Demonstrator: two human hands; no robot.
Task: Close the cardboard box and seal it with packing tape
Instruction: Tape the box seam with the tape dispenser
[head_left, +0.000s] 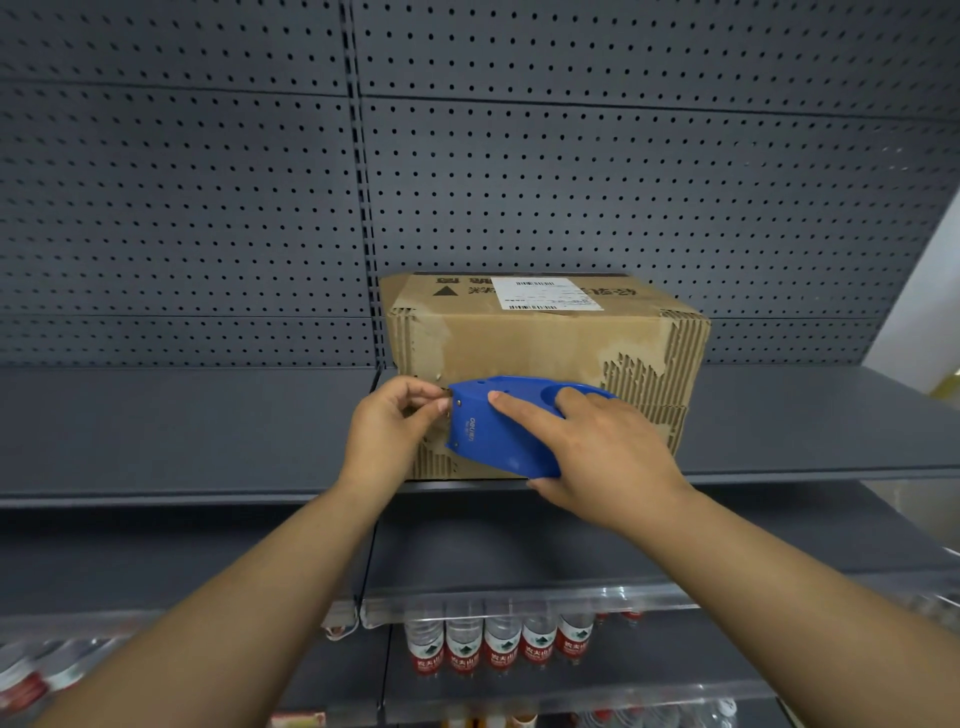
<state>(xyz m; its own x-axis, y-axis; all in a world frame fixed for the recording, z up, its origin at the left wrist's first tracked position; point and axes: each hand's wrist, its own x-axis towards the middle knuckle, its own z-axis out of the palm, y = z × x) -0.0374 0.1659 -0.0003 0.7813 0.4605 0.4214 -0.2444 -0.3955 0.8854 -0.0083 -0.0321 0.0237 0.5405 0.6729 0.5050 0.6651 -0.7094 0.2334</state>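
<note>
Gripping one blue tape dispenser (501, 426), right hand (605, 457), left hand (387, 428) pinching its tip, one cardboard box (545, 338)

The blue tape dispenser (506, 428) and both hands cover the cardboard box (545, 343)'s lower front. Whatever the left hand (387, 431) pinches at the dispenser's nose is too small to make out. The label (545, 293) print is unreadable. Bottles (498, 644) below blur, some cut off at the bottom edge.
</note>
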